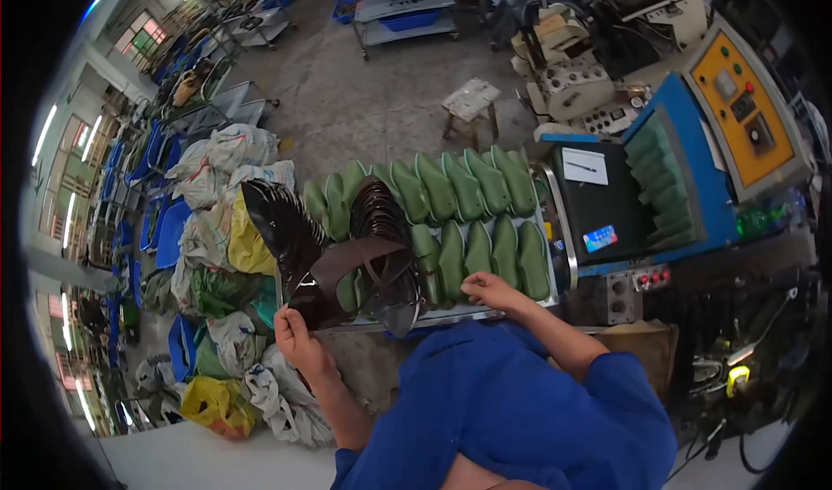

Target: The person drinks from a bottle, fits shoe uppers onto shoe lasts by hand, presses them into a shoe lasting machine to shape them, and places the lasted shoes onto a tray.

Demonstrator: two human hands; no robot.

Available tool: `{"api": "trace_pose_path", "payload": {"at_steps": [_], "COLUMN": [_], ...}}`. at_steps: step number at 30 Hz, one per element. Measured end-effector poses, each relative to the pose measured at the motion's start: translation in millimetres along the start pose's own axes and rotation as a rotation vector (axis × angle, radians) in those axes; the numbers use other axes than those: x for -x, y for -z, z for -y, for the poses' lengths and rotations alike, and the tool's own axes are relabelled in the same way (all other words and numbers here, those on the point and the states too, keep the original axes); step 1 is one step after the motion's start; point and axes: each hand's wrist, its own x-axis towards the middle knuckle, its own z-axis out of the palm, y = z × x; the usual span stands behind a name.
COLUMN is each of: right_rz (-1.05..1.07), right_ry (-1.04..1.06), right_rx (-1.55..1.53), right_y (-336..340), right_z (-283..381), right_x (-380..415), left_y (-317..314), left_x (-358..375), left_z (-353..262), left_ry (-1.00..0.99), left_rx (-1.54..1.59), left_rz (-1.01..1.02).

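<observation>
Lighting: even, moderately bright daylight from windows [147, 32] at far left, plus ceiling strip lamps. Shadows: soft, faint. Glare: sheen on dark leather pieces [286, 226]. Distortion: strong fisheye curvature, black vignette around the edges. Focus: centre fairly sharp, periphery smeared.

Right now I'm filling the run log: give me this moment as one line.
left hand: holds dark brown shoe upper | right hand: on green shoe lasts | tray beneath
</observation>
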Motion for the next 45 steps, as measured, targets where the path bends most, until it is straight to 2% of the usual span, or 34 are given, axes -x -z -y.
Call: {"api": "trace_pose_path", "payload": {"at_steps": [2,4,8,9,10,12,13,15,16,19,21,27,28,30,31,33,34,36,37,39,41,43,45], "right_rz": [-0.149,-0.256,-0.536,-0.652,-0.672,-1.108,-1.128,-1.225,-1.244,-1.238,-1.082,-1.067,-1.085,-1.040,-1.057,-0.981,-0.998,-0.746,-0.760,-0.698,-0.687,-0.727,-0.770], "right_ry": [-0.035,-0.015,0.012,0.011,0.007,0.088,0.083,-0.125,-0.132,-0.245,-0.319,-0.351,-0.354,-0.249,-0.250,-0.178,-0.172,-0.049,-0.035,0.101,0.179,0.379,0.486], "right_rx": [-0.087,-0.156,-0.292,-0.303,-0.311,0.166,0.160,0.263,0.257,0.343,0.401,0.335,0.326,0.019,0.004,-0.540,-0.558,-0.922,-0.941,-1.253,-1.341,-1.407,-1.425], "right_y": [17.3,34.8,51.9,53.7,54.1,51.3,50.5,46.9,45.7,56.2,70.2,79.2,86.4,101.1,94.8,78.2,78.4,70.0,55.3,12.2,-22.7,-55.5,-83.5], "right_z": [-7.1,-35.9,-79.3,-89.5,-98.6,-106.9,-105.3,-95.2,-94.7,-100.7,-110.8,-104.8,-119.7,-144.6,-133.2,-99.4,-108.1,-120.1,-118.6,-117.1,-135.1,-155.7,-160.9], "right_x": [19.4,26.0,37.9,42.1,44.0,49.5,53.9,59.5,58.7,45.8,31.3,17.9,10.6,-2.2,4.9,24.5,29.4,40.9,56.2,99.4,133.6,166.5,205.7], "left_y": [-17.0,-36.5,-27.2,-26.5,-27.6,-30.9,-33.0,-35.8,-36.7,-44.1,-44.1,-47.9,-47.8,-51.3,-53.4,-64.3,-72.9,-84.6,-87.2,-96.0,-110.7,-132.2,-157.2], "left_x": [-1.5,-6.9,-21.4,-25.7,-29.8,-36.1,-38.8,-42.9,-44.9,-51.3,-54.3,-62.5,-64.2,-68.7,-70.8,-70.3,-66.6,-63.8,-62.3,-56.6,-45.2,-24.3,3.1], "left_z": [-7.9,-16.9,-7.4,-5.4,-3.1,1.0,2.1,3.8,4.3,4.3,5.8,11.6,17.5,26.5,29.1,26.5,21.1,17.0,18.7,20.2,19.7,12.3,1.1], "left_ry": [-0.006,-0.048,-0.077,-0.120,-0.166,-0.189,-0.221,-0.192,-0.166,-0.107,-0.077,0.046,0.078,0.108,0.105,0.099,0.069,0.032,0.015,-0.004,0.054,0.051,0.047], "left_rx": [-0.004,-0.098,-0.116,-0.150,-0.180,-0.201,-0.231,-0.211,-0.204,-0.107,-0.109,-0.081,-0.062,-0.033,-0.050,-0.061,-0.041,-0.016,-0.012,-0.001,-0.021,-0.001,0.031], "left_rz": [0.037,-0.059,0.051,0.065,0.079,0.082,0.065,0.084,0.088,0.166,0.216,0.459,0.488,0.534,0.573,0.637,0.661,0.712,0.759,0.831,0.900,1.003,1.123]}}
